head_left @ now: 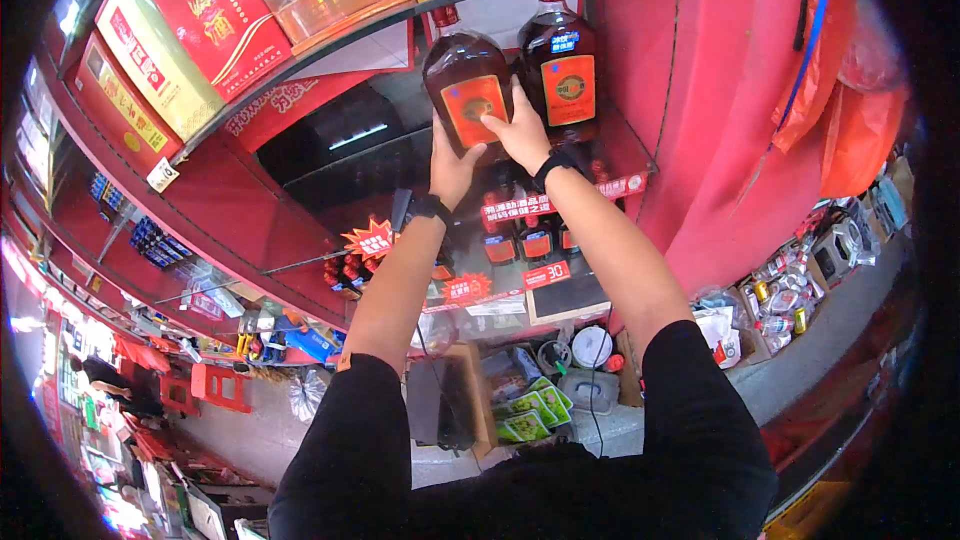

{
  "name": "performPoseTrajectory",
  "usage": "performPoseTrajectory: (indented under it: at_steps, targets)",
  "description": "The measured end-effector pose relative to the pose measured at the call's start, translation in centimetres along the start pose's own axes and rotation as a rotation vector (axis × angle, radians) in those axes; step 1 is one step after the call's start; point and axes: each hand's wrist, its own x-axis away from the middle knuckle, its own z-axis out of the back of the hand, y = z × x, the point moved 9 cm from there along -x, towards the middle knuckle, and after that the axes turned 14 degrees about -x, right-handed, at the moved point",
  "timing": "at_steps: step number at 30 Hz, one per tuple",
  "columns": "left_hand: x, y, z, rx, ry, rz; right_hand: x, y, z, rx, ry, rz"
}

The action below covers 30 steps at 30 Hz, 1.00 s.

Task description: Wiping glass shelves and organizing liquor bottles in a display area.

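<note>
Both hands hold a large dark glass liquor bottle (457, 64) with an orange label and a red cap. My left hand (451, 169) grips its lower left side, while my right hand (521, 127) lies on the right side with the thumb over the label. The bottle leans left at the glass shelf (626, 142). Just right of it stands a second, similar bottle (559, 75), upright and apart from my fingers. Whether the held bottle's base touches the shelf cannot be made out.
Overhead, a shelf (322, 34) carries boxed liquor (214, 11). Small bottles (536, 244) stand on the shelf below, behind printed strips and a price card (546, 275). An open cardboard box (472, 397) and green packets (540, 409) lie lower down. Orange plastic bags (859, 135) hang right.
</note>
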Motion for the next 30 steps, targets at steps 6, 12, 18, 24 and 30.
performPoseTrajectory:
  at_steps: [6, 12, 18, 24, 30]
  targets:
    - [0.4, -0.6, 1.0, -0.087, -0.011, 0.005, 0.8, -1.4, 0.0, -0.050, 0.054, -0.067]
    - [5.2, -0.3, 0.1, 0.262, -0.100, 0.452, 2.6, 0.1, 3.0, -0.045, 0.050, -0.148]
    - [23.4, 6.4, 7.3, 0.468, 0.027, 0.370, 14.6, -5.5, 6.3, -0.523, -0.086, -0.292]
    - [61.3, -8.2, 5.0, 0.861, -0.058, 1.235, 41.2, -0.3, 12.2, -0.346, 0.337, -0.633]
    - [70.2, -9.7, 4.6, 0.715, -0.342, 1.643, 69.4, 12.5, 8.3, -0.508, -0.209, -1.426]
